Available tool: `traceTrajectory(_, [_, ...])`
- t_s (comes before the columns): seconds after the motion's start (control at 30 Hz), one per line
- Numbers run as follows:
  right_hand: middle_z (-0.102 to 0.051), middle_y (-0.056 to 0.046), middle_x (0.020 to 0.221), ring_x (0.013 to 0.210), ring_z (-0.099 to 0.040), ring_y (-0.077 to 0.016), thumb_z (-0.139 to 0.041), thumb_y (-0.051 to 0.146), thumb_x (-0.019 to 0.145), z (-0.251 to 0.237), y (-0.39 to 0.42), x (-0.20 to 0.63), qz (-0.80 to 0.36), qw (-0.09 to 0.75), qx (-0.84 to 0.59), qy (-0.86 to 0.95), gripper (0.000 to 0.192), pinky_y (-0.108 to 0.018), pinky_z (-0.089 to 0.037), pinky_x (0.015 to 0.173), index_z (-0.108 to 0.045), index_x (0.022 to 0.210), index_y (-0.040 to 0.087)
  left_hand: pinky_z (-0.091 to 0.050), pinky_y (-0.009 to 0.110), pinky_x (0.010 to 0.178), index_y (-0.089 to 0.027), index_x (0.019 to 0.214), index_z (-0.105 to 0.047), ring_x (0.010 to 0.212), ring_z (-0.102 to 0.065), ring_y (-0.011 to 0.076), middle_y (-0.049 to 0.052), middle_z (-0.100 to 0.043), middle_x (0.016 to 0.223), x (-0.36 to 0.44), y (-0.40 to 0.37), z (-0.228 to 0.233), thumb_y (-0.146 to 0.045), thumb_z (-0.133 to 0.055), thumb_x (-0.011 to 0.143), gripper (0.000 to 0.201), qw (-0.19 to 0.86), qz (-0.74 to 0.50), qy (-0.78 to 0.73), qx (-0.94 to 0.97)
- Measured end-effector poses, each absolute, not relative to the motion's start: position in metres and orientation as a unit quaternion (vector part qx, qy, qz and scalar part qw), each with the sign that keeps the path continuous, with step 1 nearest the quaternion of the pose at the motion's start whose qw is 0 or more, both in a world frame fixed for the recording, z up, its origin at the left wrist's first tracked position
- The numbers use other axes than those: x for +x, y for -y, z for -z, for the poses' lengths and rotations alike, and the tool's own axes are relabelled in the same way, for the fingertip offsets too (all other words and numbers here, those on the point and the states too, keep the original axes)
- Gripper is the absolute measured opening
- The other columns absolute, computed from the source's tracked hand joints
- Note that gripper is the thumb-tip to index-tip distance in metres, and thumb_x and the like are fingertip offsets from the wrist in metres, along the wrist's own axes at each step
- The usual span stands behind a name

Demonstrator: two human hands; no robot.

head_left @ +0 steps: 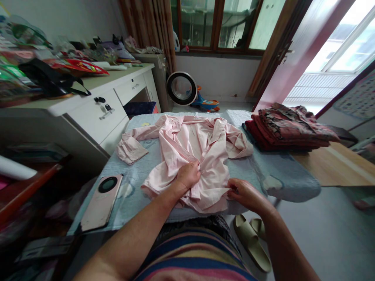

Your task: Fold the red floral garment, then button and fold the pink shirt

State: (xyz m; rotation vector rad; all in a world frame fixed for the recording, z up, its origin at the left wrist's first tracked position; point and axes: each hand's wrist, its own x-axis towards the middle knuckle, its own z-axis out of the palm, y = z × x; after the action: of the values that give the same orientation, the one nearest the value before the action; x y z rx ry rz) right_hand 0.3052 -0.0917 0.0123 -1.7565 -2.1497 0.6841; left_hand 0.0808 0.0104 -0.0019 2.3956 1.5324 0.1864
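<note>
Daylight is pouring in from the window on the right, blowing out to white glare there. The shirt is sitting evenly lit and sharp. Edges are bending and smearing, dimmest at lower left.

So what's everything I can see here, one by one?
shirt: one, pale pink, spread rumpled on the blue-grey cloth
blue-grey cloth: one, covering the board
phone: one, pink, on the cloth left of the shirt
folded clothes: one stack, dark red patterned, right end
desk: one, white, left, cluttered on top
fan: one, round, on the floor by the wall
slippers: two, olive, on the floor
left hand: grip on the shirt's front
right hand: pinching the shirt's hem
</note>
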Motion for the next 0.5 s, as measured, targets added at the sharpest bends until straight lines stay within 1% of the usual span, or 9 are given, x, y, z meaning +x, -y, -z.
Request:
traceTrajectory(0.07, [-0.051, 0.003, 0.066, 0.061, -0.044, -0.0123, -0.051, 0.013, 0.072, -0.009, 0.088, 0.303, -0.217, 0.193, -0.612, 0.735, 0.009, -0.024, -0.03, 0.059, -0.047, 0.069, 0.02, -0.045, 0.03, 0.073, -0.021, 0.095, -0.063, 0.086, -0.068, 0.0246, 0.008, -0.071, 0.087, 0.08, -0.015, 0.003, -0.019, -0.056, 0.082, 0.015, 0.147, -0.066, -0.522, 0.838])
traceTrajectory(0.13, [-0.048, 0.003, 0.065, 0.06, -0.042, -0.0121, -0.05, 0.011, 0.067, -0.007, 0.085, 0.302, -0.167, 0.265, -0.616, 0.723, 0.012, -0.024, -0.03, 0.058, -0.044, 0.067, 0.021, -0.043, 0.029, 0.069, -0.021, 0.088, -0.065, 0.081, -0.067, 0.0236, 0.007, -0.07, 0.082, 0.079, -0.018, 0.005, -0.017, -0.056, 0.079, 0.013, 0.148, -0.087, -0.517, 0.838])
traceTrajectory(0.23, [-0.046, 0.003, 0.067, 0.06, -0.041, -0.0129, -0.048, 0.009, 0.067, -0.007, 0.084, 0.299, -0.066, 0.374, -0.635, 0.673, 0.014, -0.025, -0.032, 0.059, -0.043, 0.068, 0.022, -0.04, 0.028, 0.067, -0.022, 0.086, -0.064, 0.077, -0.066, 0.022, 0.005, -0.069, 0.077, 0.075, -0.025, 0.004, -0.016, -0.056, 0.077, 0.013, 0.139, -0.127, -0.535, 0.823])
traceTrajectory(0.3, [-0.045, 0.002, 0.069, 0.061, -0.042, -0.0137, -0.048, 0.009, 0.071, -0.006, 0.087, 0.296, -0.021, 0.415, -0.642, 0.645, 0.015, -0.025, -0.034, 0.06, -0.044, 0.071, 0.023, -0.04, 0.028, 0.068, -0.022, 0.089, -0.063, 0.078, -0.065, 0.022, 0.005, -0.068, 0.079, 0.072, -0.032, 0.003, -0.016, -0.055, 0.078, 0.015, 0.117, -0.155, -0.556, 0.808])
traceTrajectory(0.37, [-0.046, 0.001, 0.071, 0.062, -0.043, -0.0141, -0.048, 0.01, 0.077, 0.0, 0.09, 0.291, -0.012, 0.423, -0.639, 0.643, 0.013, -0.025, -0.036, 0.061, -0.046, 0.074, 0.023, -0.04, 0.028, 0.068, -0.021, 0.091, -0.062, 0.079, -0.065, 0.0226, 0.007, -0.068, 0.084, 0.069, -0.039, 0.004, -0.015, -0.053, 0.079, 0.016, 0.096, -0.17, -0.566, 0.801])
traceTrajectory(0.4, [-0.047, 0.001, 0.074, 0.063, -0.044, -0.0141, -0.048, 0.012, 0.08, 0.004, 0.092, 0.289, -0.022, 0.414, -0.636, 0.651, 0.012, -0.025, -0.037, 0.062, -0.048, 0.076, 0.023, -0.04, 0.029, 0.069, -0.021, 0.092, -0.061, 0.08, -0.065, 0.0229, 0.008, -0.068, 0.087, 0.067, -0.043, 0.006, -0.014, -0.052, 0.08, 0.017, 0.093, -0.173, -0.564, 0.802])
traceTrajectory(0.47, [-0.051, -0.001, 0.082, 0.066, -0.049, -0.0144, -0.048, 0.014, 0.083, 0.014, 0.096, 0.286, -0.058, 0.373, -0.637, 0.672, 0.01, -0.026, -0.039, 0.064, -0.053, 0.085, 0.022, -0.042, 0.029, 0.071, -0.02, 0.092, -0.059, 0.084, -0.064, 0.0233, 0.009, -0.068, 0.091, 0.064, -0.048, 0.012, -0.012, -0.05, 0.079, 0.018, 0.1, -0.179, -0.551, 0.809])
traceTrajectory(0.5, [-0.053, -0.002, 0.085, 0.069, -0.051, -0.0146, -0.048, 0.013, 0.083, 0.02, 0.097, 0.287, -0.079, 0.346, -0.641, 0.681, 0.012, -0.026, -0.04, 0.065, -0.055, 0.09, 0.021, -0.042, 0.029, 0.074, -0.02, 0.092, -0.059, 0.086, -0.064, 0.0232, 0.009, -0.068, 0.092, 0.062, -0.049, 0.015, -0.011, -0.05, 0.079, 0.018, 0.107, -0.186, -0.543, 0.812])
